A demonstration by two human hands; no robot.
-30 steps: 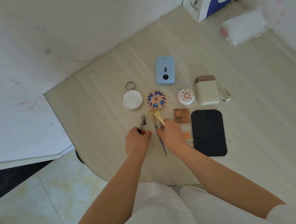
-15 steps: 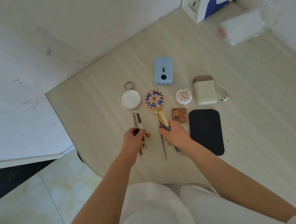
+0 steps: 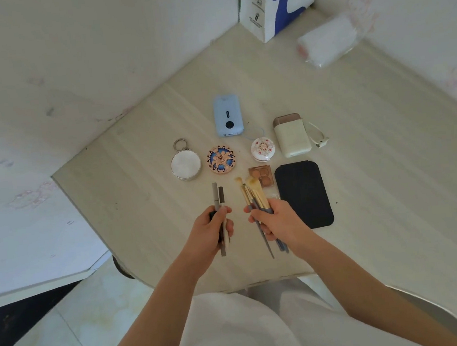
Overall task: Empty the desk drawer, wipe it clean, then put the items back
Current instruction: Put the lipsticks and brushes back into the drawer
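left hand (image 3: pixel 210 231) curled round slim grey cosmetic pencils (image 3: pixel 218 199), tips pointing away. right hand (image 3: pixel 276 220) grips bundle of soft pale-bristled makeup brushes (image 3: pixel 254 191) with thin grey handles. both held over pale wood-grain desk (image 3: pixel 378 185), near round silver compact (image 3: pixel 186 163) and matte black rounded-rectangle pad (image 3: pixel 302 193).

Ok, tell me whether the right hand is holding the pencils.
No, the right hand grips the makeup brushes; the left hand holds the pencils.
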